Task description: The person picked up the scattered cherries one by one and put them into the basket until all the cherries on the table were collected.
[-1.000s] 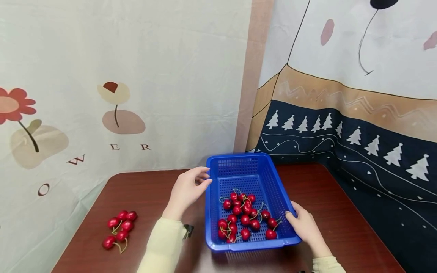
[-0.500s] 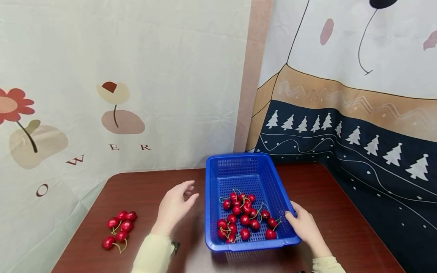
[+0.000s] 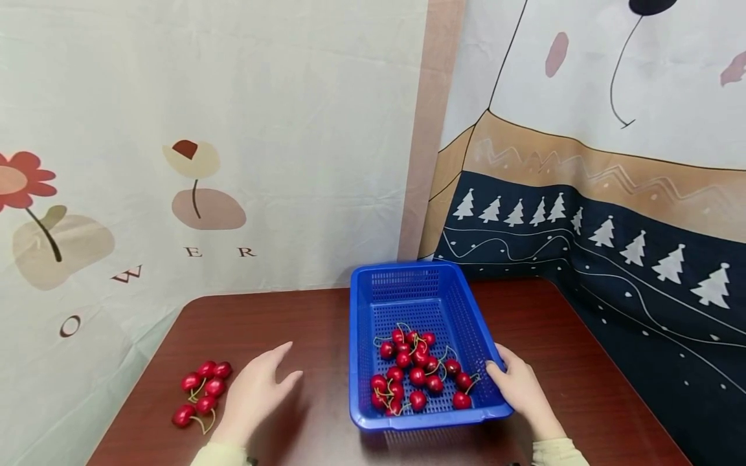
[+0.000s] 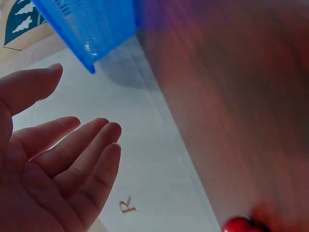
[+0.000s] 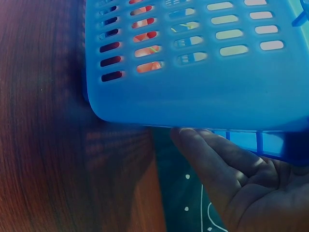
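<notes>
A blue plastic basket (image 3: 419, 422) with slotted walls stands on the table, and several red cherries (image 3: 417, 376) with green stems lie in its near half. My right hand (image 3: 521, 388) grips the basket's right rim near the front corner, thumb on top and fingers under the rim in the right wrist view. To the left of the basket my left hand (image 3: 256, 391) is held over the table, fingers extended and thumb apart, holding nothing. Just left of that hand, a small group of cherries (image 3: 205, 405) lies on the tabletop; one cherry (image 4: 240, 225) shows at the left wrist view's bottom edge.
The dark reddish-brown wooden table (image 3: 315, 446) has rounded far corners. Behind it hangs a pale cloth (image 3: 303, 129) printed with flowers and letters. A navy cloth (image 3: 583, 259) with white trees hangs along the right side.
My left hand has moved away from the basket's left rim, leftward and nearer, toward the cherries on the table. The right hand and the basket have stayed in place.
</notes>
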The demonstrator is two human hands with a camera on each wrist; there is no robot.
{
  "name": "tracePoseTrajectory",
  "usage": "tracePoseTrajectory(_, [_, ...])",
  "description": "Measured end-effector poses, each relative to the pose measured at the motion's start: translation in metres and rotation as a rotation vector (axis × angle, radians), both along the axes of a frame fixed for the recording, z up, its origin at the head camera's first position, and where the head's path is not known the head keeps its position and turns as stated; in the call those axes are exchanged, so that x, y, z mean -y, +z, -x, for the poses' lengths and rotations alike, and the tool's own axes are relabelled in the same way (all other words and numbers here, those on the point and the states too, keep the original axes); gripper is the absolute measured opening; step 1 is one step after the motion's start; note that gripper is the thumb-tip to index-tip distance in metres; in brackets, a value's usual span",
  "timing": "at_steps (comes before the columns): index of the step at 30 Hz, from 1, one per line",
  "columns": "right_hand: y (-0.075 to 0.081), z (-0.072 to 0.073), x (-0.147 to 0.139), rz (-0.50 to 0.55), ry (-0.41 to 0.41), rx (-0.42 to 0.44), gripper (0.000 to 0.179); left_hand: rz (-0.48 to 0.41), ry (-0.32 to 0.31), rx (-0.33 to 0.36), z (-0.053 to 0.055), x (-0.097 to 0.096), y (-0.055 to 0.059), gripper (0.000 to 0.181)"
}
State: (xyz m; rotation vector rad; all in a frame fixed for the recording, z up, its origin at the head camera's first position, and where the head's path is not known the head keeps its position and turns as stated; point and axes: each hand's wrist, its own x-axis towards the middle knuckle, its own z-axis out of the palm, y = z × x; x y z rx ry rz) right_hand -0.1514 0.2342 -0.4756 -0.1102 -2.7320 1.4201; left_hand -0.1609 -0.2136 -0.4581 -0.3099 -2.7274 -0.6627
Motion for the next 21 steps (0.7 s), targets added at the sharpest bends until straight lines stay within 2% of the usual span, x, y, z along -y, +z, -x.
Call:
tracePoseTrajectory(3, [0.000,0.000,0.000,0.000,0.001,0.002,0.046,0.013,0.020,0.041,-0.007,0.011,-0.004,0.055])
tracePoseTrajectory(11, [0.000,0.000,0.001,0.007,-0.004,0.000,0.045,0.062,0.069,0.210,-0.017,0.036,-0.009,0.058])
tracePoseTrajectory(18, [0.000,0.000,0.001,0.004,-0.001,-0.011,0.046,0.086,0.065,0.216,-0.023,0.066,-0.017,0.059])
tracePoseTrajectory(21, [0.001,-0.001,0.000,0.006,-0.005,-0.004,0.045,0.103,0.068,0.244,-0.023,0.079,-0.018,0.061])
